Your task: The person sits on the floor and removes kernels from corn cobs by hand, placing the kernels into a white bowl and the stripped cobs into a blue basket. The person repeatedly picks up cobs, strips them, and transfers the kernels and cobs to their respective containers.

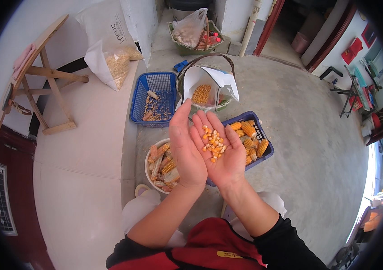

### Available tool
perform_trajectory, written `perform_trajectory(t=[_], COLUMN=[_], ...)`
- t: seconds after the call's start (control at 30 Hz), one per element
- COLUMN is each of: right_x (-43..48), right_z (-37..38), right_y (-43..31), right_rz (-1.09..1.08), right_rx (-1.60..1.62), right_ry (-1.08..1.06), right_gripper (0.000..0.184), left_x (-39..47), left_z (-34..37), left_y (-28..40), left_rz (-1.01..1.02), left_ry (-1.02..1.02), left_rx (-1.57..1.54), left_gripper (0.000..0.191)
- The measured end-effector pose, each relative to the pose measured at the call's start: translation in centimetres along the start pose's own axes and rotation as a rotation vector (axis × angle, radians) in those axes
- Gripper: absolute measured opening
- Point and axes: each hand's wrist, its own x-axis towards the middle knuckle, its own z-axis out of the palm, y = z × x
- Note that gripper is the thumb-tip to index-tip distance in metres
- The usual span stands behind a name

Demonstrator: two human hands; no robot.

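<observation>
Loose corn kernels (214, 143) lie in the upturned palm of my right hand (226, 158), its fingers slightly curled. My left hand (186, 152) stands on edge against it, fingers raised, holding nothing that I can see. Under the right hand, a dark blue plastic basket (269, 153) holds yellow corn cobs (248, 130). At lower left, partly behind the left hand, a white round tub (147, 168) contains stripped and partly stripped cobs (169, 165). Beyond my fingertips, a white bag (191, 79) with kernels (201, 93) inside sits in a handled basket (233, 65).
A blue plastic basket (132, 108) with scattered kernels and cob pieces stands left of the handled basket. Farther back is a green basket (191, 52) with a plastic bag and bottles. A large white sack (105, 33) and a wooden folding stand (51, 74) are at left.
</observation>
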Motion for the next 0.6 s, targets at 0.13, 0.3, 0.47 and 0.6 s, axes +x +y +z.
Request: perform_trajectory(t=[0.13,0.3,0.47,0.6], right_x=[-0.1,-0.4,-0.5,-0.7], right_z=[1.2,2.0,2.5,1.9], right_y=[-0.5,-0.9,-1.6,-1.5], right_rz=[-0.087,-0.269,-0.384,-0.426], right_rx=[-0.093,-0.435,-0.653,-0.852], right_ry=[-0.086,-0.194,-0.246,-0.317], right_gripper=[0.052,0.055,0.058,0.060], left_x=[-0.8,-1.6,-1.8,-1.8], left_z=[-1.0,-1.5,-1.3,-1.9], left_y=[-0.7,-1.2,-0.8,-0.8], left_rz=[-0.504,-0.795,-0.834,-0.832], left_ry=[0.060,0.146,0.055,-0.022], left_rx=[-0.517,-0.614,-0.646,-0.737], left_gripper=[0.051,0.043,0.037,0.036])
